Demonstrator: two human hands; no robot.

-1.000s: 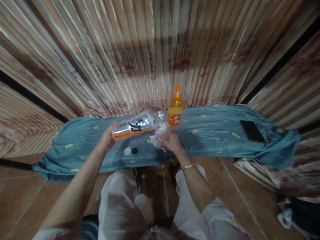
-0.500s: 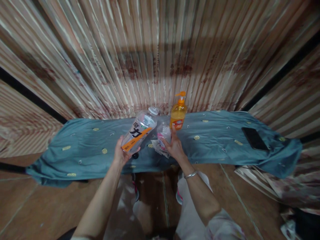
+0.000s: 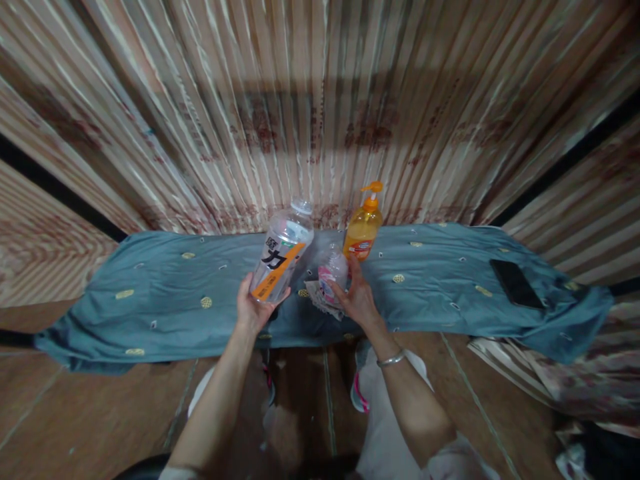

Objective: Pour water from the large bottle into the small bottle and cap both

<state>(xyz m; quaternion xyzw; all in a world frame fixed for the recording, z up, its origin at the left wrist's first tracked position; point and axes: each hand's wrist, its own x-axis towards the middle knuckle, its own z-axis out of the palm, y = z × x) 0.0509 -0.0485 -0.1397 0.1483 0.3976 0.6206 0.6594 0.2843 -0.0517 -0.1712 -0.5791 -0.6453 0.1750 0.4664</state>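
My left hand (image 3: 255, 308) grips the base of a large clear plastic bottle (image 3: 281, 250) with an orange and black label, tilted so its open neck points up and to the right. My right hand (image 3: 359, 300) holds a small clear bottle (image 3: 333, 273) with a pink label, upright above a crumpled wrapper (image 3: 320, 298). Both are over a blue cloth (image 3: 165, 293) with yellow dots. An orange pump bottle (image 3: 363, 230) stands just behind the small bottle.
A black phone (image 3: 517, 283) lies on the cloth at the right. A striped curtain (image 3: 320, 100) hangs behind. Patterned fabric (image 3: 560, 373) is piled on the brown tiled floor (image 3: 75, 420) at the right. My knees show below.
The large bottle has swung from lying nearly level, neck to the right, to steeply tilted upward. My left hand moved right and nearer. The camera view shifted slightly.
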